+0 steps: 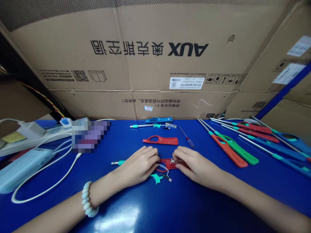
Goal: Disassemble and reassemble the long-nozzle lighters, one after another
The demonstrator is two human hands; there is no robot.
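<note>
My left hand [144, 163] is closed, its fingers curled over the front end of a red gas-lighter handle shell [167, 162]. From behind that hand a metal lighter tube [115, 163] with a teal collar sticks out to the left. The thumb and fingers of my right hand [193, 163] pinch the other end of the shell, partly hiding a small clear part. White wires loop from the shell to a small black igniter [167, 177] lying in front. Beside it lies a teal trigger [156, 178], close below my left fingers.
Behind my hands lie another red shell half [161, 140], a screwdriver [187, 137], a blue shell half [159, 120] and a second lighter tube [143, 126]. Several lighters, including an orange one [227, 149], lie right. Left are a power bank [24, 170], cables and a power strip [54, 132]. Cardboard [145, 71] walls the back.
</note>
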